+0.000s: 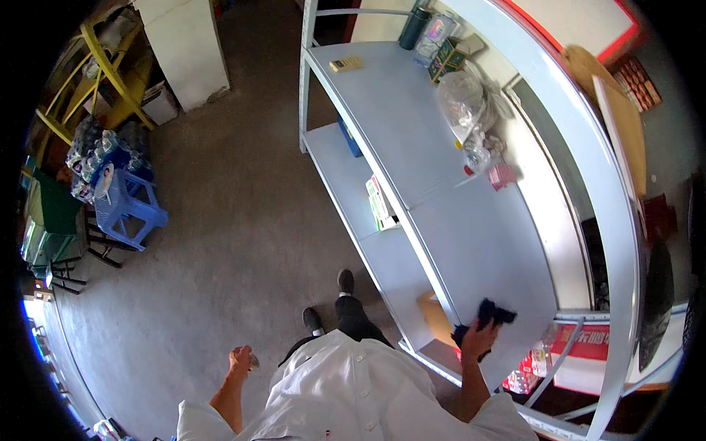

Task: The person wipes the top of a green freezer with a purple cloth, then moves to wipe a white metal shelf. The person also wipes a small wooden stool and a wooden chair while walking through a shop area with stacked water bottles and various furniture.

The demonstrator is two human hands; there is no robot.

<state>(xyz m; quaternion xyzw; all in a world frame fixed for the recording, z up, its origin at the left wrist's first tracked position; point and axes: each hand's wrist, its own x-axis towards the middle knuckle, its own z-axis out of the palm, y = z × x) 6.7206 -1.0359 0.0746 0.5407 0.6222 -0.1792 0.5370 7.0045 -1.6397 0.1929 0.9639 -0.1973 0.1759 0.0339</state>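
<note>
My right hand (479,337) presses a dark cloth (491,312) onto the grey metal shelf board (474,248), near its front edge. The cloth bunches out past my fingers on both sides. Out over the floor, at the left of my body, my left hand (239,358) is closed around a small, partly see-through object (253,362); my fingers hide most of it, and its kind is unclear. Farther along the same board lie a pink plastic container (501,177), clear plastic bags (460,102), a green patterned box (448,59), a dark flask (415,27) and a small yellowish pack (346,64).
The lower shelf (336,149) holds a white-and-green box (380,204) and a cardboard box (438,320). Red-and-white packages (527,369) stand beyond the rack's near end. Across the concrete floor (220,220) are a blue plastic stool (129,204), wrapped bottles (105,151) and a yellow rack (110,66).
</note>
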